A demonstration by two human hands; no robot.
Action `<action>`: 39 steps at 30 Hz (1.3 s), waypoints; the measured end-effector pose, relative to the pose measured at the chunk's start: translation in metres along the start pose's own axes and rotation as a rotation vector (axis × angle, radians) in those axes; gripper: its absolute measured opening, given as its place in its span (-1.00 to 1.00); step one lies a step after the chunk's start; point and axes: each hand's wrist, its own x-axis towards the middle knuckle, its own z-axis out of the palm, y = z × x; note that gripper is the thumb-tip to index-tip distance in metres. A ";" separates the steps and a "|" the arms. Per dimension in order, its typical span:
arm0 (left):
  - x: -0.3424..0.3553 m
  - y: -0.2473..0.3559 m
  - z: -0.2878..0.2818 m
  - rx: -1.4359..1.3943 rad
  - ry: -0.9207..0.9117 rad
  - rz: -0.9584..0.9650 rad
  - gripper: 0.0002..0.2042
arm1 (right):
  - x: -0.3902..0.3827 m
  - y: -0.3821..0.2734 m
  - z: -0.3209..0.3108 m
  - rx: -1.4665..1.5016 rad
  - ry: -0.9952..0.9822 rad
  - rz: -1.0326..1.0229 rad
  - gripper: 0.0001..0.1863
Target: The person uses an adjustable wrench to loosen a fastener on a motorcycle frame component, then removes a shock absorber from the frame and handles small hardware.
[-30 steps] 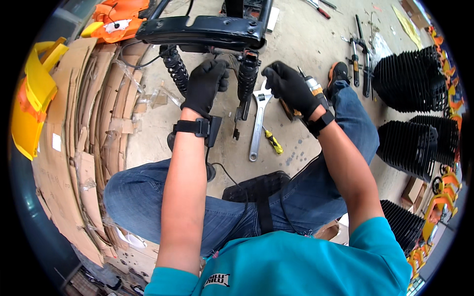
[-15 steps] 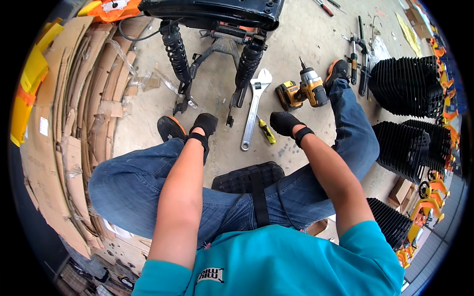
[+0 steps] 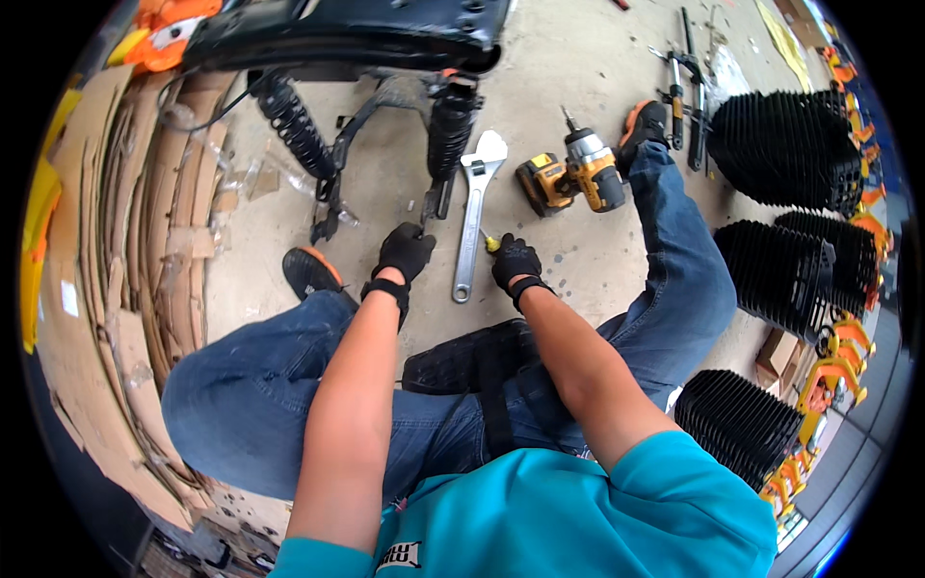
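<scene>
My left hand [image 3: 406,252], in a black glove, is closed at the lower end of a black metal bracket [image 3: 442,199]; its fingers cover the bracket's tip. Above that bracket is the right one of two black coil shock absorbers [image 3: 453,125], attached under a dark metal frame [image 3: 366,43]. My right hand [image 3: 516,262], gloved too, closes over a yellow-handled screwdriver [image 3: 492,244], most of which the hand hides. Between both hands a large silver adjustable wrench [image 3: 473,212] lies on the floor.
A yellow-and-black cordless impact driver [image 3: 578,173] lies beyond my right hand. Flattened cardboard [image 3: 106,289] is stacked at the left. Ribbed black plastic parts [image 3: 785,149] stand in piles at the right, near black fork tubes [image 3: 686,96]. A black seat pad [image 3: 443,364] sits between my legs.
My left hand has reached the bracket's lower end. The right hand has moved left and closed on the screwdriver, whose handle was uncovered before. The view has shifted slightly.
</scene>
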 end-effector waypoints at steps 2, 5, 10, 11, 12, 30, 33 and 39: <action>-0.004 0.007 -0.002 -0.028 0.047 0.035 -0.70 | 0.007 0.009 -0.001 -0.025 -0.007 -0.028 -0.72; 0.001 0.003 -0.001 -0.033 0.021 0.083 -0.73 | 0.010 0.016 -0.014 -0.043 -0.009 -0.032 -0.73; 0.019 -0.019 0.016 -0.063 0.045 0.134 -0.74 | 0.014 0.044 -0.005 -0.082 0.110 -0.004 -0.75; 0.021 -0.012 0.016 -0.007 -0.012 0.102 -0.71 | 0.010 0.050 -0.007 -0.034 0.130 0.028 -0.76; 0.035 -0.052 0.018 0.019 0.146 0.277 -0.75 | 0.009 0.035 -0.019 0.000 0.157 -0.007 -0.76; 0.031 -0.003 -0.010 0.254 -0.123 0.242 -0.74 | -0.278 0.102 -0.297 1.660 0.689 -0.756 -0.77; 0.019 0.016 -0.005 0.265 -0.133 0.266 -0.74 | -0.335 0.191 -0.308 1.455 0.975 -0.545 -0.71; 0.028 0.008 -0.006 0.315 -0.173 0.249 -0.74 | -0.363 0.327 -0.215 1.258 0.809 0.050 -0.72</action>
